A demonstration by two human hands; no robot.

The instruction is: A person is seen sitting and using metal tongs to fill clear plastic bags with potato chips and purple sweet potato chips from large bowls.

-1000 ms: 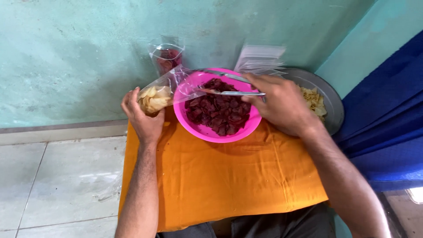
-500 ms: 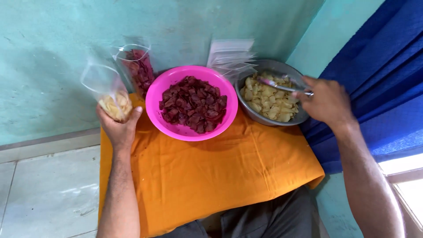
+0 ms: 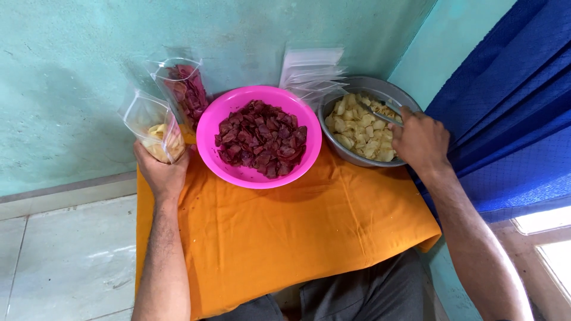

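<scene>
An orange cloth (image 3: pixel 279 238) covers the worktop, which is hemmed by a teal wall (image 3: pixel 77 71) behind and a blue curtain (image 3: pixel 511 119) on the right, leaving bare cloth only along its near half. Two bowls sit side by side at the back, a pink bowl (image 3: pixel 238 173) of dark red chips and a grey metal bowl (image 3: pixel 372 86) of pale chips, with one stack of empty clear bags (image 3: pixel 312 68) leaning behind them. One filled bag of red chips (image 3: pixel 185 89) stands at the wall beside the clear bag of pale chips (image 3: pixel 156 128), gripped upright from below at the worktop's left edge by the left hand (image 3: pixel 160 172), while the right hand (image 3: pixel 419 139) has its grip closed on metal tongs (image 3: pixel 380 113) over the grey bowl.
</scene>
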